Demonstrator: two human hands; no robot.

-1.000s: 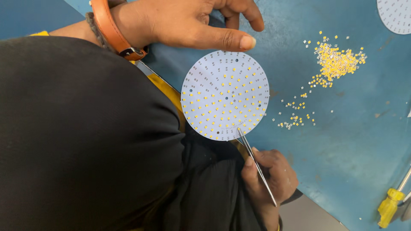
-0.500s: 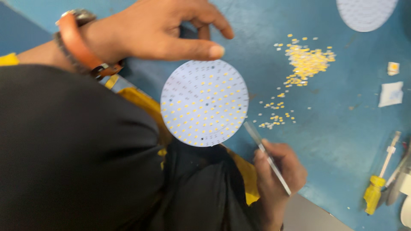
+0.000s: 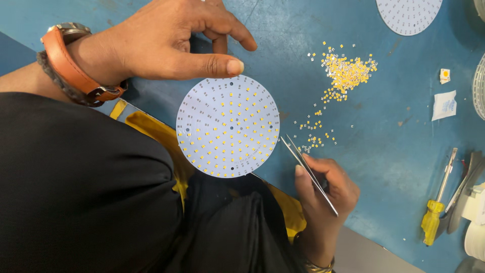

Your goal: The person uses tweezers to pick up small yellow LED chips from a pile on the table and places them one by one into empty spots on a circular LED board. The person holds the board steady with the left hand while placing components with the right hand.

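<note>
A round white circuit board (image 3: 227,126) dotted with small yellow chips lies on the blue table (image 3: 384,151), partly over its near edge. My left hand (image 3: 172,43) rests at the board's top rim, thumb tip touching it; an orange watch strap is on that wrist. My right hand (image 3: 323,189) grips metal tweezers (image 3: 308,172), whose tips point up-left, close to the board's right edge. Between the tips nothing is visible. A heap of loose yellow chips (image 3: 346,71) sits to the upper right, with a scatter of chips (image 3: 316,136) trailing down towards the tweezers.
A second round white board (image 3: 409,15) lies at the top right. A yellow-handled screwdriver (image 3: 438,207) lies at the right, next to dark and white objects at the edge. A small white packet (image 3: 444,105) and a single larger chip (image 3: 444,76) sit nearby.
The tweezers' tips have lifted off the board's lower edge and moved right, just clear of its rim. My left thumb stays on the board's top rim.
</note>
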